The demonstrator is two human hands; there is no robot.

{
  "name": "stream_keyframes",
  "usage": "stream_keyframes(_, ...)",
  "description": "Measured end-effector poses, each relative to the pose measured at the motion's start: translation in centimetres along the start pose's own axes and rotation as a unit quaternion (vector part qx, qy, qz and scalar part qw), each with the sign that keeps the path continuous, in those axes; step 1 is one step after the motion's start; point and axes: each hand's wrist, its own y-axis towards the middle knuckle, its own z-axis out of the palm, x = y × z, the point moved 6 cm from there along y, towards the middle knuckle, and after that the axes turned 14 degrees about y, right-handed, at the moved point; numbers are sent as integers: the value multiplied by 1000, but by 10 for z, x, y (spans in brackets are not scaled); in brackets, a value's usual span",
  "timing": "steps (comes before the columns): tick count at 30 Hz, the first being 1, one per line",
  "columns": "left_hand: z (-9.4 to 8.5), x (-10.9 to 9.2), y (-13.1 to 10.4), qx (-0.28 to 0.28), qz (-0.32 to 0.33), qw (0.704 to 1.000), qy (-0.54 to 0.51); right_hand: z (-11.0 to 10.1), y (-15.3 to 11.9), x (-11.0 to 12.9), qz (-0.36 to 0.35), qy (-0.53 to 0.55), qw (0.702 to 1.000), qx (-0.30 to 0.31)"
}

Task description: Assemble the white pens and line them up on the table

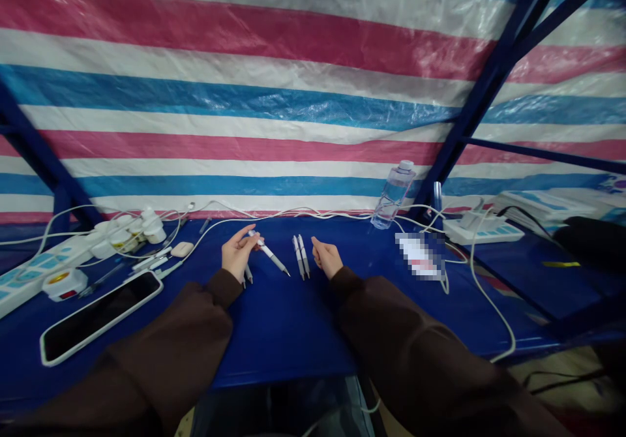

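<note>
My left hand [238,254] pinches a white and grey pen [270,254] near its upper end, its tip slanting down to the right. Partly hidden below that hand, the lower ends of more pens [248,274] show on the blue tabletop. Two similar pens [301,257] lie side by side between my hands, tips toward me. Just right of them rests my right hand [327,257], its fingers curled in with no object showing in them.
On the left are a phone [100,316], a power strip [49,271], white chargers [127,233] and a small pale case [182,249]. A clear bottle [392,195] stands at the back right, near another power strip [482,229]. White cables [317,214] run along the back edge.
</note>
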Motion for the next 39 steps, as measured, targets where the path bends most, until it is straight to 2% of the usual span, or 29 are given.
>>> stream_keyframes(9, 3, 3, 2, 29, 22, 999, -4, 1, 0, 0, -6, -8, 1000, 3)
stream_keyframes(20, -1, 4, 2, 1, 9, 1000, -1, 1, 0, 2, -14, -22, 1000, 4)
stream_keyframes(31, 0, 3, 0, 1, 2, 1000, 0, 3, -4, 7, -25, -50, 998, 3)
stream_keyframes(35, 3, 2, -1, 20, 5, 1000, 1, 5, -9, 15, -74, -92, 993, 16)
stream_keyframes(39, 4, 0, -1, 30, 11, 999, -1, 11, -18, 23, -132, -185, 973, 46)
